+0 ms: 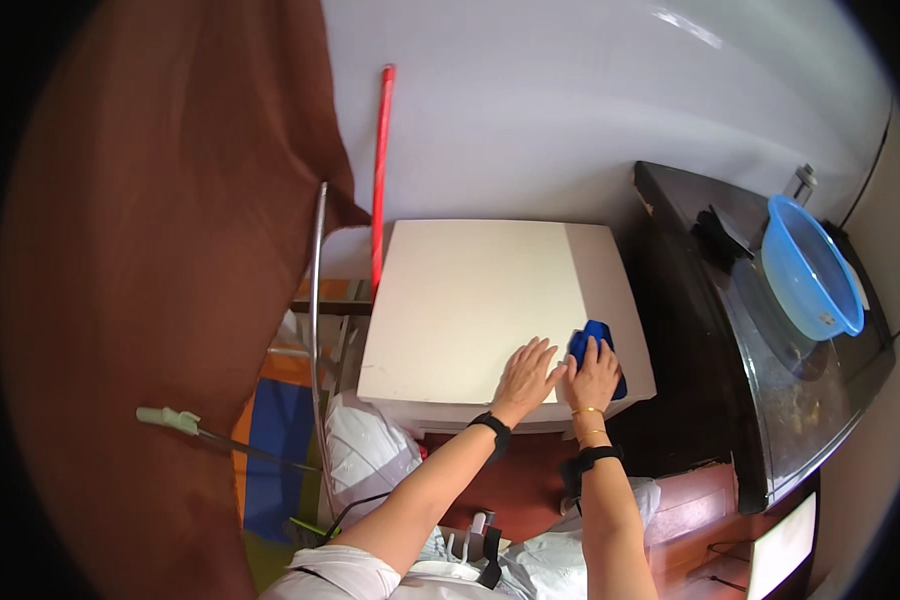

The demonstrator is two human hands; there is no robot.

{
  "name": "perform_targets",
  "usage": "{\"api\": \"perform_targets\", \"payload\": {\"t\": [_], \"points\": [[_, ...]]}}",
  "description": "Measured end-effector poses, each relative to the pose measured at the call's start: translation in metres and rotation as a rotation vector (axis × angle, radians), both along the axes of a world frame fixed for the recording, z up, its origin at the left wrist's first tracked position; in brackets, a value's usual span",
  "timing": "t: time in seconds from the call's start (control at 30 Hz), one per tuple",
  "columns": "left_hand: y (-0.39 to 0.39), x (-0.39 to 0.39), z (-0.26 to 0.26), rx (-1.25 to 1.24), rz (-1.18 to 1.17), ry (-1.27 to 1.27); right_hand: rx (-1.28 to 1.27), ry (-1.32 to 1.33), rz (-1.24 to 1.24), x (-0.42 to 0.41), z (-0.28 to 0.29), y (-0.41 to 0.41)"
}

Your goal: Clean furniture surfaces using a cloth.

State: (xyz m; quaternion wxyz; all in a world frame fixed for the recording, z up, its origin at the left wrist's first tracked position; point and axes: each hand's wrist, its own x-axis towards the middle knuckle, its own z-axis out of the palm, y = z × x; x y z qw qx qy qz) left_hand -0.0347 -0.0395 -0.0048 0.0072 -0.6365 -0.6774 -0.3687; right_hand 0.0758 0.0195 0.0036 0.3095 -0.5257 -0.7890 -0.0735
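Note:
My right hand (594, 379) lies over a blue folded item (597, 334), probably a cloth, near the front right of a white tabletop (469, 300). Its fingers rest across the blue item, part of which they hide. Beside it, my left hand (525, 379) is palm down at the front edge of the same top, fingers slightly spread and holding nothing. The two hands nearly touch at the thumbs. Both wrists wear black bands, and gold bangles circle the right one.
On the right stands a dark, glossy cabinet (787, 405) with a light-blue plastic basin (810, 277), a black object (720, 232) and a bottle (801, 184). A red pole (382, 172) leans against the wall. At left hang a brown curtain (157, 225) and a metal rod (316, 300).

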Motion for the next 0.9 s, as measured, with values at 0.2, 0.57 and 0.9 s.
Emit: {"api": "perform_targets", "payload": {"t": [0.2, 0.57, 0.9], "points": [[-0.029, -0.017, -0.001, -0.11, -0.09, -0.225, -0.018, -0.015, 0.008, -0.013, -0.013, -0.025], [-0.12, -0.167, -0.011, 0.142, 0.328, -0.17, -0.149, -0.032, 0.607, -0.162, -0.01, -0.13], [-0.133, -0.199, -0.021, -0.04, 0.375, -0.528, -0.367, -0.276, 0.826, -0.232, -0.011, -0.119]]}}
